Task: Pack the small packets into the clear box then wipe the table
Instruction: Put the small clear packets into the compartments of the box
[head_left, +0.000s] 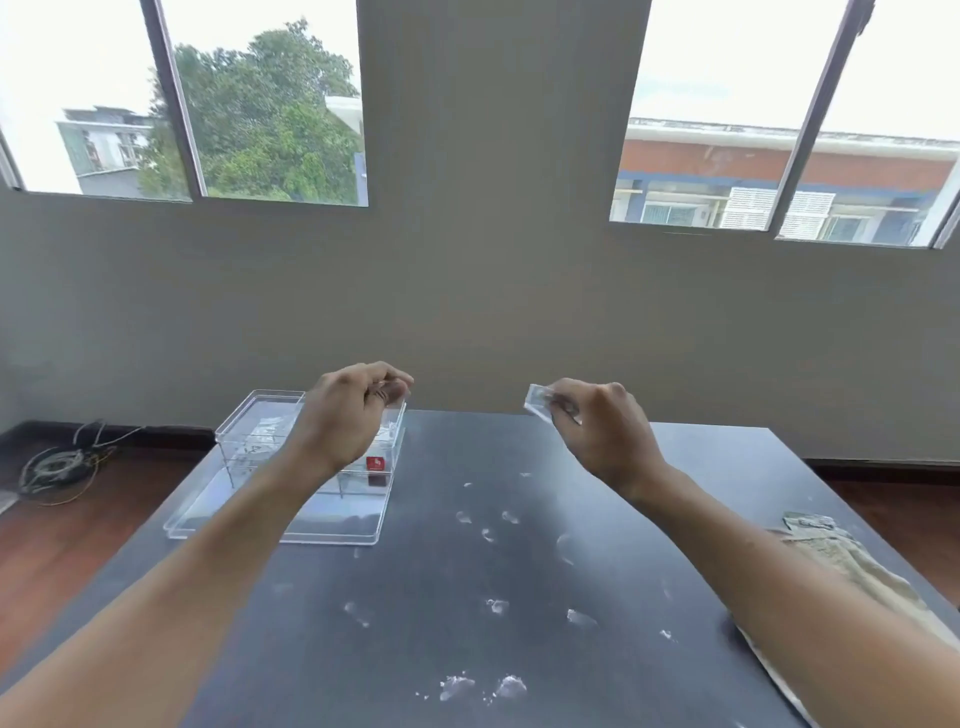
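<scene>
Clear plastic is what you work with here: the clear box (311, 462) stands at about 10 o'clock on the dark table (415, 597), and its lid (275, 525) seems to lie flat under or just before it. Your right hand (597, 431) pinches one small packet (540, 402) between thumb and fingers, raised above the far edge of the table at about 1 o'clock. Your left hand (353, 410) hovers over the box with curled fingers; I cannot tell if it holds something.

Bring the packet left across to the box and lower it inside before you release, because it is light and may flutter away. Put it flat beside the packets already inside. Keep the left hand away from the opening, or use it to steady the wall.

White smears (498, 605) are spread on the table from the centre to 6 o'clock. The cloth (852, 566) waits at 4 o'clock for the wiping.
</scene>
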